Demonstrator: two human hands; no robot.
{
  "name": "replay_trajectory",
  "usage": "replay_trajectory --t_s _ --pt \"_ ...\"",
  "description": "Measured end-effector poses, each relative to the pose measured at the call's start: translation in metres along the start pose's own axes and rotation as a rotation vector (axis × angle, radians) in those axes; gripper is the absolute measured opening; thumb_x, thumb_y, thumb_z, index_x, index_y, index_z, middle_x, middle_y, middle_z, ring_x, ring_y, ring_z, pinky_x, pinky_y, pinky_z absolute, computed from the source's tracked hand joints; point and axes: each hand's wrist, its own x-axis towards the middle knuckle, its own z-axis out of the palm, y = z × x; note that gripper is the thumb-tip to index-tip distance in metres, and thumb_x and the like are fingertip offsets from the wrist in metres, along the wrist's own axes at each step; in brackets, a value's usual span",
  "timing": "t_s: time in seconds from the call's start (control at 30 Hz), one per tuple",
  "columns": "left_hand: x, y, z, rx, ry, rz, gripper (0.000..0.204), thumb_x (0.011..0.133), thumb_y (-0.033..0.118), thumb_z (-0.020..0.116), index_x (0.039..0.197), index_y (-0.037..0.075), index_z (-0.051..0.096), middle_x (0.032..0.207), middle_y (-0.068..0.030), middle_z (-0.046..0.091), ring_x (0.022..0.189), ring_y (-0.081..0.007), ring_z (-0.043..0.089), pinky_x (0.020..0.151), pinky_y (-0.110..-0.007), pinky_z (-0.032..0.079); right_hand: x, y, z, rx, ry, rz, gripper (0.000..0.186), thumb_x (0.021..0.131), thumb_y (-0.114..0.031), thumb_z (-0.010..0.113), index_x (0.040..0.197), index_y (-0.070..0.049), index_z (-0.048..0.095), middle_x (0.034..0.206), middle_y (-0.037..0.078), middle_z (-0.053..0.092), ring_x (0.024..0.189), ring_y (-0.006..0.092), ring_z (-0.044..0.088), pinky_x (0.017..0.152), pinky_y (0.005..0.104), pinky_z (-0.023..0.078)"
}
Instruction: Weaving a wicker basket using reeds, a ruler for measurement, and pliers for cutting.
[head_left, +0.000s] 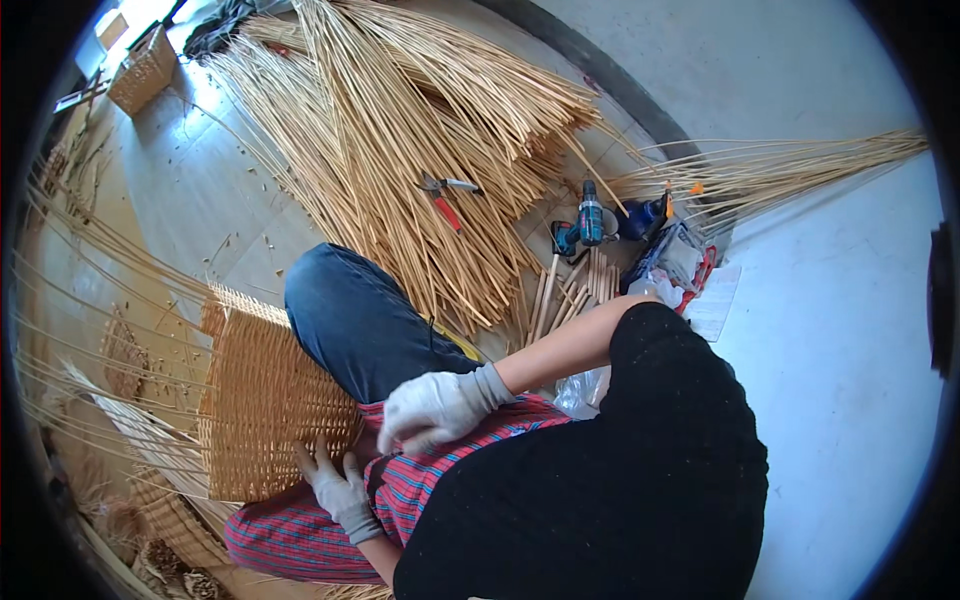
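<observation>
A woven wicker basket (270,400) lies tilted at my left leg, long unwoven canes (120,400) fanning out from it to the left. My left hand (342,495), in a light grey glove, rests against the lower right of its wall with fingers spread. My right hand (430,412), gloved the same way, is curled closed above my lap, just right of the basket. Whatever its fingers may hold is hidden. Red checked cloth (420,480) covers my lap beneath both hands.
Ahead lies a large heap of canes (400,120) with red-handled pruning shears (443,198) on top. To its right are a blue cordless drill (590,220), short sticks (585,285) and plastic bags (670,275). Another cane bundle (790,170) extends right. A wicker box (143,75) stands far left.
</observation>
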Motion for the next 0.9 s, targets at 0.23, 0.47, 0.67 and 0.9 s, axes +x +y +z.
replay_trajectory --t_s 0.23,0.47,0.67,0.9 --pt "0.005 -0.008 0.018 0.163 -0.011 0.024 0.057 0.084 0.022 0.071 0.138 0.013 0.056 0.16 -0.0254 0.024 0.145 -0.0487 0.023 0.118 -0.051 0.028 -0.005 0.028 -0.047 0.003 0.644 0.231 0.016 0.097 -0.014 0.064 0.11 -0.006 0.069 0.099 0.008 0.071 0.096 0.0184 0.068 0.087 0.031 0.053" --pt "-0.002 -0.009 0.012 0.236 -0.013 -0.049 0.057 0.084 0.022 0.072 0.137 0.013 0.057 0.159 -0.0268 0.024 0.145 -0.0487 0.023 0.118 -0.052 0.029 -0.053 0.184 -0.07 -0.074 1.061 0.709 0.023 0.098 -0.007 0.058 0.121 -0.007 0.06 0.09 0.001 0.061 0.079 0.0093 0.057 0.075 0.0265 0.051" --pt "0.012 0.004 0.022 0.263 -0.023 -0.028 0.059 0.083 0.023 0.073 0.138 0.011 0.056 0.157 -0.0288 0.026 0.145 -0.0485 0.023 0.118 -0.05 0.029 -0.165 0.3 -0.125 -0.489 1.215 1.208 0.05 0.089 -0.021 0.063 0.134 -0.003 0.053 0.127 0.024 0.063 0.116 0.0369 0.062 0.098 0.0421 0.049" --pt "0.024 0.031 0.019 0.313 -0.044 -0.211 0.058 0.086 0.029 0.07 0.137 0.006 0.055 0.149 -0.0366 0.029 0.141 -0.0521 0.027 0.115 -0.052 0.031 -0.15 0.281 -0.117 -0.592 1.075 0.866 0.033 0.087 -0.01 0.061 0.12 -0.008 0.062 0.118 0.019 0.063 0.112 0.0364 0.059 0.101 0.0441 0.046"
